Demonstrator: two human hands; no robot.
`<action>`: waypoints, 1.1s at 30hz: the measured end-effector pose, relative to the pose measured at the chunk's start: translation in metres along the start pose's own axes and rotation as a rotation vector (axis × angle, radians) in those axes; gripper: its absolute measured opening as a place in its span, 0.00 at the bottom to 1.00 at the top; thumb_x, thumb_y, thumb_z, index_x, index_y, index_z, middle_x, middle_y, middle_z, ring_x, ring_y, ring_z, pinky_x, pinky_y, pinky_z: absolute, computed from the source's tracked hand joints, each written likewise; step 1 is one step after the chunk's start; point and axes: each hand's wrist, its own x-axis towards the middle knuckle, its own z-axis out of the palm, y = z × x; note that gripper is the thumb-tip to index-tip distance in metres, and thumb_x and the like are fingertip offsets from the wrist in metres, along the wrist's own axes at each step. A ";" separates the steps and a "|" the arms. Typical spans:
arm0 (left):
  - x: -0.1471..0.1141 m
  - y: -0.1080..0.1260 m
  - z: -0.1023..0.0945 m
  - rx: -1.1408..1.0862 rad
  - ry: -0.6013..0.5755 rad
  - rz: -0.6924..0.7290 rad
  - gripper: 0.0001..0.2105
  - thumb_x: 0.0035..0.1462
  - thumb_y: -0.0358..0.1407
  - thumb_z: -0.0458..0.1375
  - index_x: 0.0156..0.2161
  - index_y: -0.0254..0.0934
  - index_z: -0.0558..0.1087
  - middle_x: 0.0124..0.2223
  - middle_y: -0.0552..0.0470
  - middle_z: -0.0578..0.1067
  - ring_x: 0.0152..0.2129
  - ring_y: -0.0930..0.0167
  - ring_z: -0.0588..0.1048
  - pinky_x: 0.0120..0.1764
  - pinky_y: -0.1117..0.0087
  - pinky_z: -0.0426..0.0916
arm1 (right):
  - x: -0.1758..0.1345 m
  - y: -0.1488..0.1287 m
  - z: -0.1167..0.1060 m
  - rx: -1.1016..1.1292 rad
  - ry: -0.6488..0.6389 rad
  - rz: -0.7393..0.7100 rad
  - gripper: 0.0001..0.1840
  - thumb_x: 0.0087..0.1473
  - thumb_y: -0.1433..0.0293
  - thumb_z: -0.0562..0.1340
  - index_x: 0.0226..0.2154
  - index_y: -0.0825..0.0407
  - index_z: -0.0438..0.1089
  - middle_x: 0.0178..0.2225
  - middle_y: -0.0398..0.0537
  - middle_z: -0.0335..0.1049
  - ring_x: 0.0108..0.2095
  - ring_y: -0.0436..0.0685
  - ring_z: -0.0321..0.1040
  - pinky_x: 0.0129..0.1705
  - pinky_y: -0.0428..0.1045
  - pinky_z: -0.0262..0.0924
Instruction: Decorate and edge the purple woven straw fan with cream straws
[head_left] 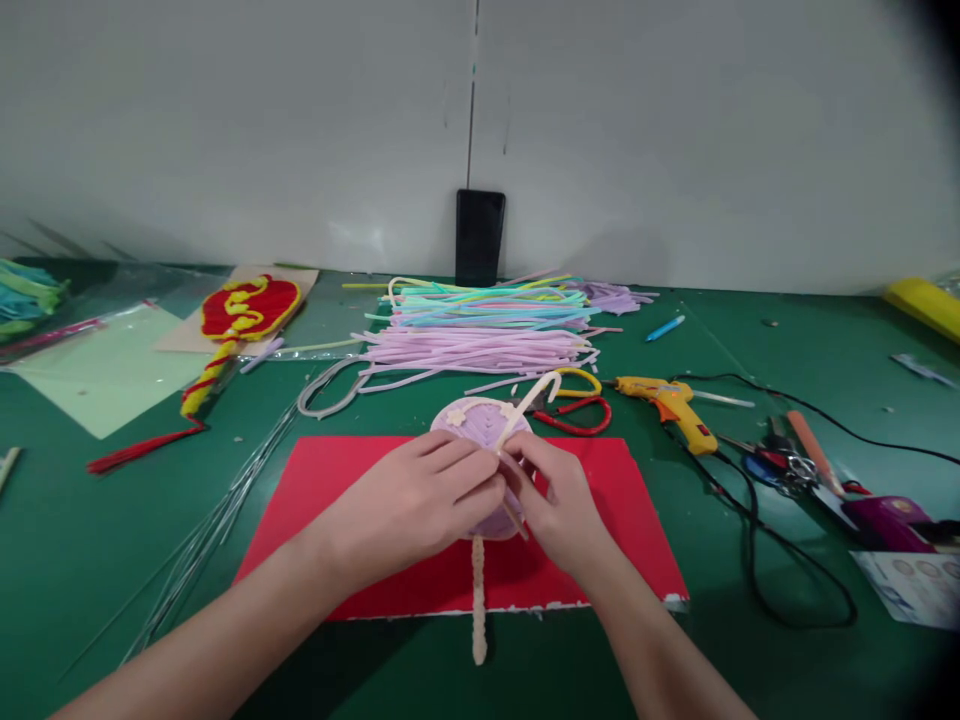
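Note:
Pinched between the fingertips of my left hand [412, 490] and my right hand [559, 505] is a cream pipe cleaner [531, 405], its upper end bent into a hook. Both hands are closed and meet over a round lilac fan [487, 420] made of pipe cleaners. Small pale flowers [456, 417] sit near the fan's top edge. Its cream twisted handle [478, 600] points toward me. Under the fan lies a red board [630, 510]. My fingers cover much of the fan's middle and the lower part of the pipe cleaner.
Behind the board lie bundled pastel pipe cleaners [480, 345], pliers with red and yellow handles [581, 415] and an upright phone [480, 238]. A corded yellow glue gun [667, 405] and keys [787, 470] are at right. At left are a red-and-yellow fan [281, 305] and thin wires [236, 500].

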 end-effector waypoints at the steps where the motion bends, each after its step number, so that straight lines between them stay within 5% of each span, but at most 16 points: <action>1: 0.000 0.002 0.001 -0.024 -0.016 -0.029 0.11 0.59 0.27 0.46 0.34 0.36 0.71 0.33 0.50 0.74 0.32 0.70 0.71 0.37 0.69 0.66 | 0.000 0.000 0.000 0.004 -0.005 -0.003 0.09 0.55 0.70 0.53 0.25 0.50 0.60 0.24 0.42 0.59 0.26 0.51 0.55 0.29 0.46 0.50; 4: -0.001 0.007 0.006 -0.253 0.020 -0.213 0.10 0.59 0.27 0.47 0.31 0.37 0.69 0.33 0.52 0.71 0.29 0.74 0.69 0.32 0.74 0.65 | 0.001 -0.001 -0.001 0.101 -0.034 0.024 0.10 0.56 0.68 0.53 0.24 0.50 0.61 0.23 0.42 0.59 0.25 0.50 0.55 0.28 0.46 0.51; 13: 0.006 0.018 0.025 -0.913 0.417 -0.769 0.06 0.49 0.26 0.58 0.26 0.37 0.66 0.30 0.54 0.66 0.29 0.73 0.68 0.32 0.72 0.66 | -0.002 0.000 0.008 0.247 -0.003 0.069 0.05 0.50 0.73 0.55 0.24 0.50 0.62 0.23 0.40 0.59 0.25 0.49 0.54 0.27 0.44 0.51; 20: 0.008 0.030 0.030 -1.147 0.671 -0.987 0.06 0.52 0.29 0.56 0.28 0.37 0.63 0.30 0.56 0.64 0.28 0.76 0.66 0.31 0.77 0.64 | -0.005 -0.006 0.018 0.235 0.032 0.000 0.08 0.56 0.69 0.53 0.29 0.51 0.64 0.25 0.42 0.63 0.26 0.49 0.60 0.29 0.44 0.55; 25: 0.010 0.020 0.025 -1.153 0.485 -0.982 0.04 0.57 0.33 0.51 0.31 0.36 0.65 0.29 0.56 0.65 0.26 0.77 0.66 0.30 0.76 0.63 | -0.004 -0.002 0.012 0.223 0.050 0.061 0.09 0.57 0.66 0.54 0.28 0.52 0.65 0.25 0.42 0.64 0.26 0.49 0.61 0.29 0.44 0.56; 33: 0.003 -0.008 0.013 -0.972 0.109 -0.762 0.03 0.54 0.30 0.54 0.36 0.38 0.67 0.34 0.56 0.68 0.30 0.75 0.69 0.34 0.74 0.64 | 0.000 -0.001 -0.002 0.105 -0.070 0.098 0.12 0.57 0.68 0.55 0.23 0.52 0.61 0.21 0.39 0.60 0.23 0.47 0.58 0.26 0.43 0.52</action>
